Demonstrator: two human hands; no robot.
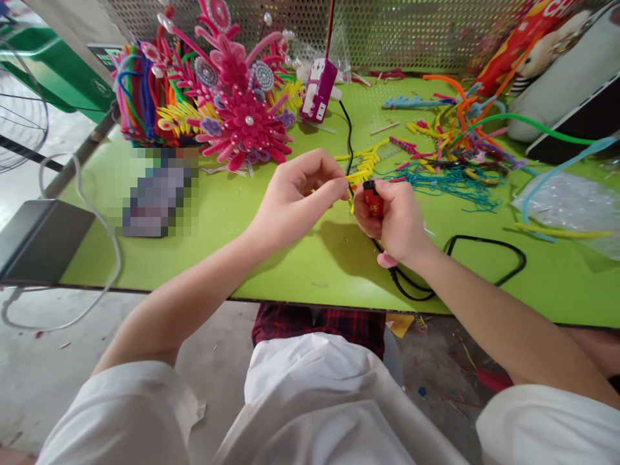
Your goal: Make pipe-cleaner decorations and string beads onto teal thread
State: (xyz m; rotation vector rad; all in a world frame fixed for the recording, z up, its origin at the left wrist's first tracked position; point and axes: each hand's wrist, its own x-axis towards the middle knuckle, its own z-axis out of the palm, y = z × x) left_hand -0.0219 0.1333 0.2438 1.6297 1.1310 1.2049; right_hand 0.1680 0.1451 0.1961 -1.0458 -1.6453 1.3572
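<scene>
My left hand (305, 194) is closed in a pinch on a short yellow pipe cleaner piece (357, 176), whose end sticks out past the fingertips. Just to its right, my right hand (392, 216) is wrapped round a red lighter (374, 199) with a black top, the thumb near that top. I cannot make out any flame. Behind both hands lies a yellow pipe cleaner branch (371, 160) with many short side pieces, resting on the green table (290, 271). A black cable (347, 123) runs behind and beneath the hands.
A pink pipe cleaner flower arrangement (249, 123) stands at the back left near a purple power strip (320, 90). Loose coloured pipe cleaners (465, 139) and teal threads (450, 184) lie at right by a clear plastic bag (571, 206). A grey box (43, 239) sits at left.
</scene>
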